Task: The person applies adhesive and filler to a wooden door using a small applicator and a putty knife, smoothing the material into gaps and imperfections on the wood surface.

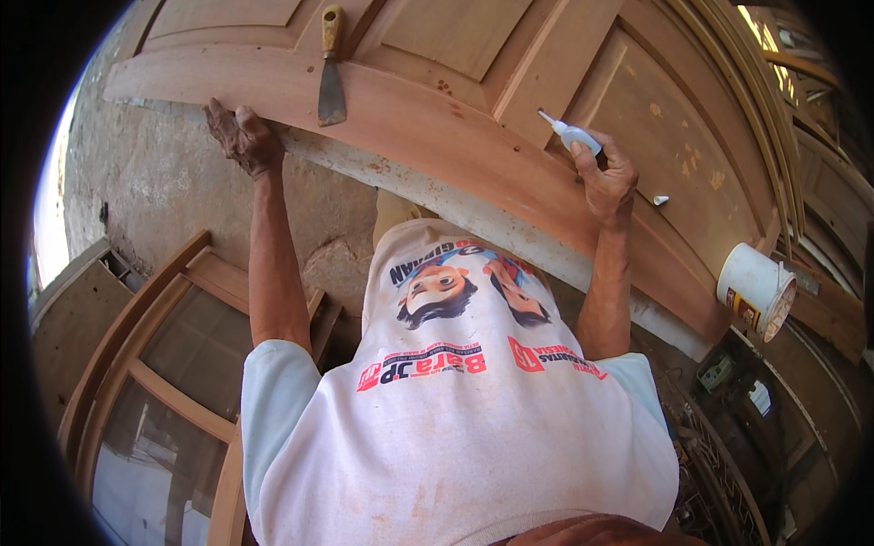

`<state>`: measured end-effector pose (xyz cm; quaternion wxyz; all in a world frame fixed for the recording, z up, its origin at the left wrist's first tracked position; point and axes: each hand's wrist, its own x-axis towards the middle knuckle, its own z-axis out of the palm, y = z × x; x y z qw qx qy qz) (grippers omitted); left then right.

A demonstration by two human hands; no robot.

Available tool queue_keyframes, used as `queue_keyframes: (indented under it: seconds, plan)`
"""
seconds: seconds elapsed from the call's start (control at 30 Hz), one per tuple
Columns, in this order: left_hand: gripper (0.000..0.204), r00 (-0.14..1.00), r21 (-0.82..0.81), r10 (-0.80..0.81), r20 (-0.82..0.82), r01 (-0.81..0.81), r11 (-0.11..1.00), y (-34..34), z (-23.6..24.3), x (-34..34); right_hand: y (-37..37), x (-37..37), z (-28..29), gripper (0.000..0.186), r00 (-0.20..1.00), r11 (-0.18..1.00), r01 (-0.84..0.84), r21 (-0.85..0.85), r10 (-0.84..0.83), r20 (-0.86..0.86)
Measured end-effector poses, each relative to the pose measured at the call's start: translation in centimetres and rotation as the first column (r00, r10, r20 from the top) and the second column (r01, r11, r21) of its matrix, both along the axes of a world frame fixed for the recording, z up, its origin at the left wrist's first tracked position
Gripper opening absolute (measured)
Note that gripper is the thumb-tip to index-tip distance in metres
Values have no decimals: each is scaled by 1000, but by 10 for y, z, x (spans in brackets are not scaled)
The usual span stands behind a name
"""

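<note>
My right hand (608, 182) is closed round a small squeeze bottle (581, 139) of pale, clear plastic with a thin pointed nozzle. The nozzle tip points up and left, close to a small dark hole in the wooden panel door (437, 118), beside the joint of two frame pieces. On the door's lower rail my left hand (244, 138) rests near the edge, its fingers curled; whatever they hold, if anything, is hidden. A putty knife (331, 77) with a wooden handle lies across the rail between my hands. Right of my right hand sits a small white cap (661, 200).
A white bucket (751, 287) is tipped at the door's right end. Glazed wooden frames (173, 364) lean at the lower left. More door panels (833, 168) stand at the far right. Below the door is a rough concrete floor (155, 182).
</note>
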<state>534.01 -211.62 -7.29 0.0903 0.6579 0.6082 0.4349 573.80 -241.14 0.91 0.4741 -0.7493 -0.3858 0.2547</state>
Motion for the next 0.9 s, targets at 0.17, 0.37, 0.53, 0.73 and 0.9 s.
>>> queue_keyframes:
  seconds: [0.17,0.37,0.53,0.73,0.9]
  plan:
    - [76,1000,-50,-8,-2,8,999,-2,4,1,-1,1,-2,24,996,999,27,24,-25,-84]
    - [79,1000,-78,-16,3,16,997,-3,7,2,-4,5,-6,22,996,997,54,55,-50,-73]
    - [79,1000,-81,-13,0,13,997,-2,6,1,-5,4,-7,20,995,991,77,108,-70,-67]
    - [78,1000,-79,-14,2,15,997,-1,4,-1,-2,-2,5,20,997,996,65,56,-62,-50]
    - [78,999,-88,-15,28,17,996,-1,4,0,-2,0,1,20,998,996,61,71,-59,-29]
